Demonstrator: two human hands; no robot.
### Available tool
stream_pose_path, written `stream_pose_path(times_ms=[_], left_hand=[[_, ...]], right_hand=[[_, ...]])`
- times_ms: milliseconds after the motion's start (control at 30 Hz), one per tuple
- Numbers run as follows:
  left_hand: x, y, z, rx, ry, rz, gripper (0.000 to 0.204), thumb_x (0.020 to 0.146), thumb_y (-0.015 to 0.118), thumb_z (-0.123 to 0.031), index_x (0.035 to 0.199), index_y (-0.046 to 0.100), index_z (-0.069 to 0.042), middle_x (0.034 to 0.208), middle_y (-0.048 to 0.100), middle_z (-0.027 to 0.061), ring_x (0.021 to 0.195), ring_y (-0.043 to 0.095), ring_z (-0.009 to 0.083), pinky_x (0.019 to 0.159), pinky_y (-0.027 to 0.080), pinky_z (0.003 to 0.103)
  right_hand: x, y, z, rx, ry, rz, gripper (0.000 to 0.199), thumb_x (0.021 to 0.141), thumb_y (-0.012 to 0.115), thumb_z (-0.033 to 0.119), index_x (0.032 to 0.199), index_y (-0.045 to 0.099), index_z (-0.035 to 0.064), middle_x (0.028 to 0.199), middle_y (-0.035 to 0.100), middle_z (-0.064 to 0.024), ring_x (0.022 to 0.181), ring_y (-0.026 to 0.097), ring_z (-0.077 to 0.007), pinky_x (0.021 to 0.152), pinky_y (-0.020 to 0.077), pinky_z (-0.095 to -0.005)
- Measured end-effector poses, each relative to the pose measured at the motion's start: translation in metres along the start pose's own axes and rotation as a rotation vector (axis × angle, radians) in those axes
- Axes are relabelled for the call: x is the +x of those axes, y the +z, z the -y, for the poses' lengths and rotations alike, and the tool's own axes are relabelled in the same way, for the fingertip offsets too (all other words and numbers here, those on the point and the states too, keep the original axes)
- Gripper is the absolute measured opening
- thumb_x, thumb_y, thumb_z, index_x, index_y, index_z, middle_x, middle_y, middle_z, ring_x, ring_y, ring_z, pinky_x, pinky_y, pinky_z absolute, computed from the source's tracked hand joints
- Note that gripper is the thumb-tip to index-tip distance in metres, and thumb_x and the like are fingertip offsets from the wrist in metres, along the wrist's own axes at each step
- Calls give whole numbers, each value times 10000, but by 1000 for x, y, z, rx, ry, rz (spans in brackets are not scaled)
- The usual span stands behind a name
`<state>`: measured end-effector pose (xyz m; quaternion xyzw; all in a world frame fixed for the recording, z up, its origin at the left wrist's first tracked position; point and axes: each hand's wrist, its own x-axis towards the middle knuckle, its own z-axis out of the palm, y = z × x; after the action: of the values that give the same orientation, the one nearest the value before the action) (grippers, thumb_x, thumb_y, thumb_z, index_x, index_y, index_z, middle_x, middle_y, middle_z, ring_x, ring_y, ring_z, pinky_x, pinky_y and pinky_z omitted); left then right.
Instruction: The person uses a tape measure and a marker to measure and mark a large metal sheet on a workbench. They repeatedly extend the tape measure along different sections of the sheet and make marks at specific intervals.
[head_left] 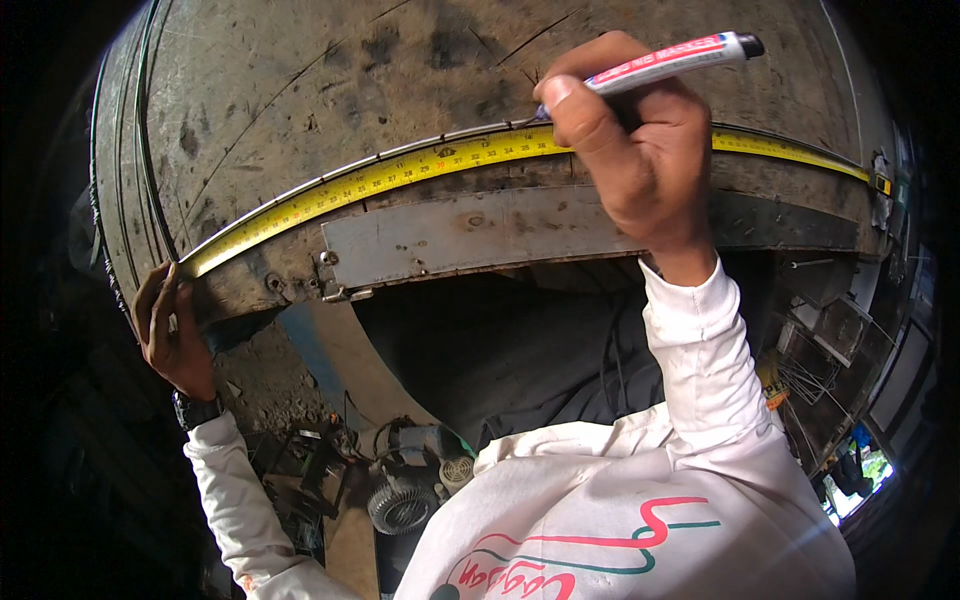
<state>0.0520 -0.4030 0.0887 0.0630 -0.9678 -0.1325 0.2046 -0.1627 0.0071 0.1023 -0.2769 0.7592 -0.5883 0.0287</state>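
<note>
A yellow tape measure [400, 176] lies stretched along the near edge of a worn wooden bench, its case at the far right end. Against the blade's far side runs a thin metal rod [345, 170] with several small dark marks along it. My left hand [172, 335] is closed on the left end of the tape, its fingertips also by the rod's end. In my right hand [640, 150] is a white and red marker pen [670, 62], its tip down at the rod. My right palm is over part of the blade, hiding it.
The wooden bench top [300, 80] has stains and scratches. Several thin rods [140, 120] lie across its left side. A flat metal strip [480, 230] edges the bench front. Below are an electric motor [400, 500] and, at the right, a shelf of metal pieces [830, 330].
</note>
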Motion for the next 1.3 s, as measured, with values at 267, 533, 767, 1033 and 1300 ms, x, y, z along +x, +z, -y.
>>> stream_pose_path(times_ms=[267, 533, 767, 1033, 1300], left_hand=[[0, -1, -4, 37, -7, -13, 231, 906, 694, -8, 1122, 768, -49, 1158, 714, 126, 1105, 663, 260, 955, 520, 380], [3, -2, -5, 17, -8, -12, 222, 913, 694, -26, 1122, 767, -45, 1167, 715, 119, 1113, 661, 260, 975, 506, 378], [0, 0, 0, 40, -16, -7, 231, 910, 698, -24, 1129, 767, -51, 1164, 716, 120, 1109, 663, 257, 970, 508, 376], [-2, 1, 2, 17, -4, -20, 233, 909, 699, -19, 1129, 768, -54, 1157, 716, 121, 1109, 662, 259, 969, 506, 376], [-1, -1, 5, 65, 43, -15, 222, 906, 702, -18, 1116, 767, -50, 1155, 716, 125, 1106, 664, 265, 966, 507, 382]], right_hand=[[3, -36, 6, 71, 41, -134, 174, 977, 625, 170, 1017, 703, 20, 879, 692, -47, 745, 635, -100, 693, 485, -228], [-6, -31, -11, -68, -110, -13, 219, 947, 676, 252, 920, 665, 35, 725, 691, -69, 662, 688, -148, 610, 529, -276], [-7, -26, -12, -65, -106, -14, 153, 951, 649, 170, 899, 652, 26, 723, 614, -13, 666, 573, -96, 624, 455, -255], [-7, -27, -6, -78, -14, 3, 123, 955, 642, 132, 899, 646, 23, 700, 564, 22, 653, 500, -56, 614, 407, -238], [-7, -23, -8, -87, -33, -27, 152, 967, 650, 168, 909, 646, 28, 680, 558, 29, 638, 490, -54, 606, 398, -238]])
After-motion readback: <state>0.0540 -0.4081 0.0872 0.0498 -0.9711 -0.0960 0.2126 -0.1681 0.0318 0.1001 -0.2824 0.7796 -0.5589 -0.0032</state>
